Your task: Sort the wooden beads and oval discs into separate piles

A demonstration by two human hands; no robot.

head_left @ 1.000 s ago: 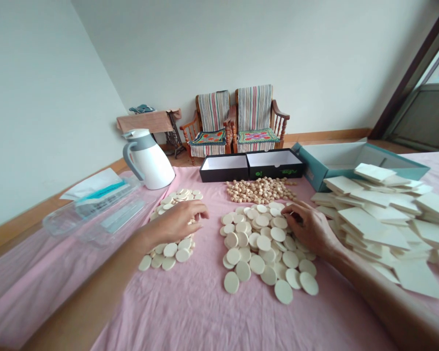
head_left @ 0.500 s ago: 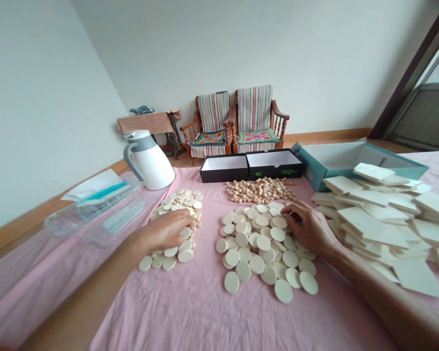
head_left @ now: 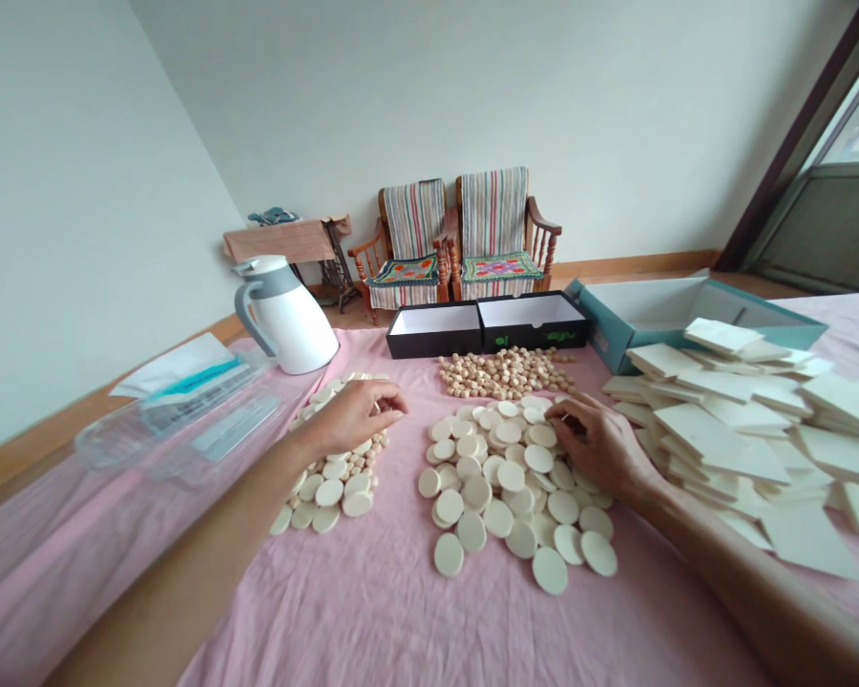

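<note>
My left hand (head_left: pixel 358 414) hovers over the right edge of a pile of small pale discs and beads (head_left: pixel 329 491). Its fingers are curled together, and whatever they may hold is hidden. At the upper right of a pile of larger round wooden discs (head_left: pixel 498 518), my right hand (head_left: pixel 596 441) rests with bent fingers touching or close to the discs; its fingertips are partly hidden. Behind that pile lie many small wooden beads (head_left: pixel 501 373).
Two black boxes with white insides (head_left: pixel 436 343) stand behind the beads. A teal box (head_left: pixel 619 348) and stacked square wooden pieces (head_left: pixel 722 434) are on the right. A white jug (head_left: pixel 293 329) and clear plastic cases (head_left: pixel 236 425) sit on the left.
My left hand has lifted off the small disc pile and moved right and slightly away. My right hand has stayed nearly in place. The view has shifted slightly.
</note>
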